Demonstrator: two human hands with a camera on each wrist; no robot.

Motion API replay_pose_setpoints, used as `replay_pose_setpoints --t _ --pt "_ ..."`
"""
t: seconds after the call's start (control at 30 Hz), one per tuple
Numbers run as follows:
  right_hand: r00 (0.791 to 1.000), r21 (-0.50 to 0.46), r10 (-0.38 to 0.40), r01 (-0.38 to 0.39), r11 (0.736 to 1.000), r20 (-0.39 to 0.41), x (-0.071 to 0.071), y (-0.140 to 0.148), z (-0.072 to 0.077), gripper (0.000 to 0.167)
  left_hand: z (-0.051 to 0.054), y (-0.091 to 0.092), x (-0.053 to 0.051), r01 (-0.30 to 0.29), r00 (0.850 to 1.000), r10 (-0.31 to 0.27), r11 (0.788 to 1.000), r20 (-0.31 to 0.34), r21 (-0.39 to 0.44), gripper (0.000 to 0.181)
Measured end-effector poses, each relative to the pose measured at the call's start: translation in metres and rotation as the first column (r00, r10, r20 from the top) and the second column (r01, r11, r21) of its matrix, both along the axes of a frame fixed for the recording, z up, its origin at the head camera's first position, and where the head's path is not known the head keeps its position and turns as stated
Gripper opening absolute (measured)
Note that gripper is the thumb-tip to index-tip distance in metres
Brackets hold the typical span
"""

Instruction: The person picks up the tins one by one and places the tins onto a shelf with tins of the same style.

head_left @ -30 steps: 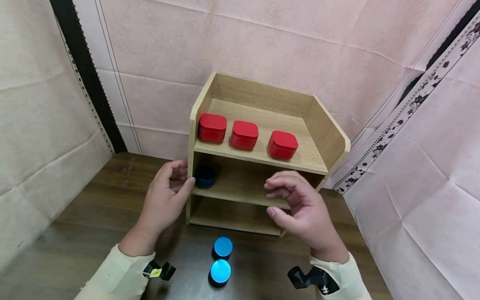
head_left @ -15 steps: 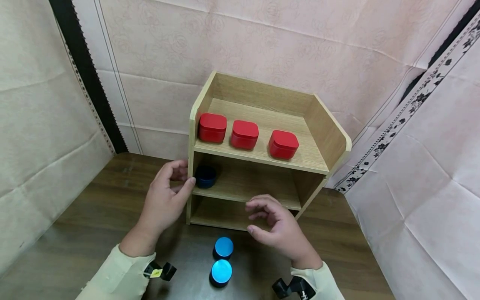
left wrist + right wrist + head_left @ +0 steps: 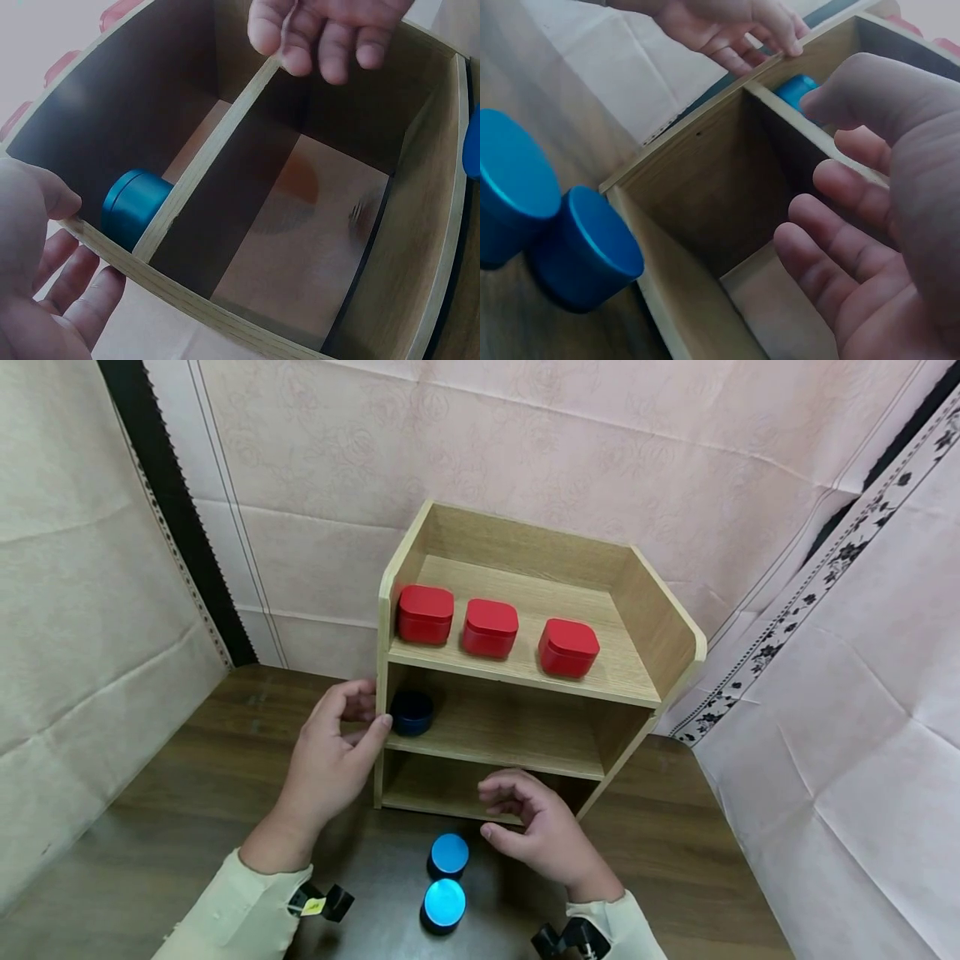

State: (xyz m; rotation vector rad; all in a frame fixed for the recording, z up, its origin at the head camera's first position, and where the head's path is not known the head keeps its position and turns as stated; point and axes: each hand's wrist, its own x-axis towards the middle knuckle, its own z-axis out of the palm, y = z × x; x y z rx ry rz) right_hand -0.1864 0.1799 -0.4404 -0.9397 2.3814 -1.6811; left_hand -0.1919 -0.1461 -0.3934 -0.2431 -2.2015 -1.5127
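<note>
A small wooden shelf unit (image 3: 517,683) with three levels stands on the table. At its left side panel my left hand (image 3: 330,760) holds the front edge, thumb on the edge and fingers along the outer face. Just inside, on the middle level, sits a round dark blue tin (image 3: 411,713), blue in the left wrist view. My right hand (image 3: 536,831), fingers loosely bent and holding nothing, hovers before the lowest level. Left of it, two round blue-topped tins, a farther one (image 3: 449,855) and a nearer one (image 3: 443,906), stand close together on the table.
On the top level stand three red rounded square boxes, a left one (image 3: 426,615), a middle one (image 3: 490,629) and a right one (image 3: 567,648). Pale cloth (image 3: 525,435) hangs behind and at both sides. The dark wooden table (image 3: 180,827) runs beneath everything.
My right hand has moved left and toward me, from in front of the middle level to near the two blue-topped tins. My left hand stays at the shelf's side.
</note>
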Motion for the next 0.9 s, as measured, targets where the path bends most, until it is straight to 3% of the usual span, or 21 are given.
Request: replay_pose_setpoints --t 0.4,0.9 --pt "0.997 0.044 0.009 -0.013 0.999 0.079 -0.006 -0.003 -0.024 0.050 0.000 -0.001 0.000 0.001 1.000 -0.001 1.000 -0.001 0.010 0.041" --pt "0.985 0.095 0.079 -0.094 0.991 0.153 -0.014 -0.007 -0.053 0.059 -0.001 -0.001 0.000 0.007 1.000 -0.007 1.000 0.002 0.013 0.042"
